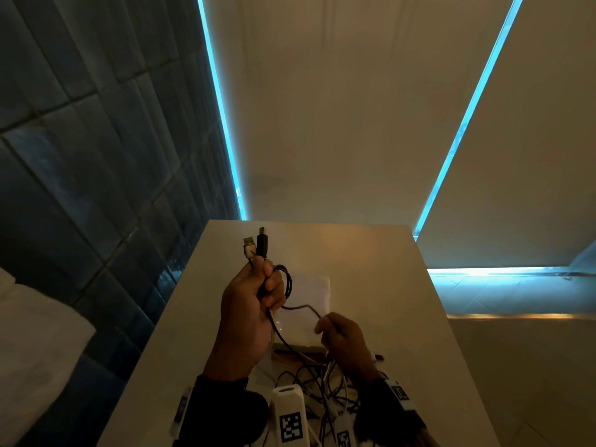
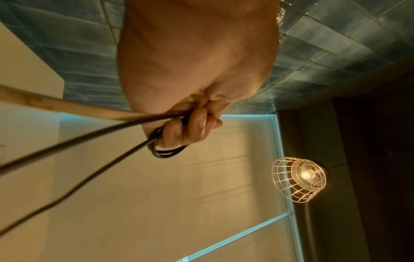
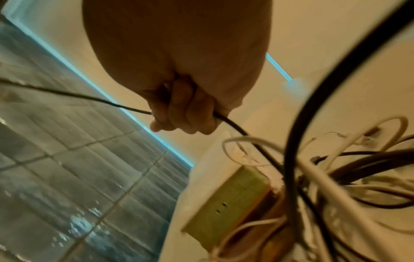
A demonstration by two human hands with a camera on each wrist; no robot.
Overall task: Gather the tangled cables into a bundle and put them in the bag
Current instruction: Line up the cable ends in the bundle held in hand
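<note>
I am coiling: my left hand [image 1: 250, 304] is gripping the gathered cable ends [image 1: 256, 248], my right hand [image 1: 343, 341] pinching one strand above the tangle [image 1: 322, 385]. Next: feeding another loop leftward.

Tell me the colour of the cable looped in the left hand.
Black cable, clearest in the head view.
</note>
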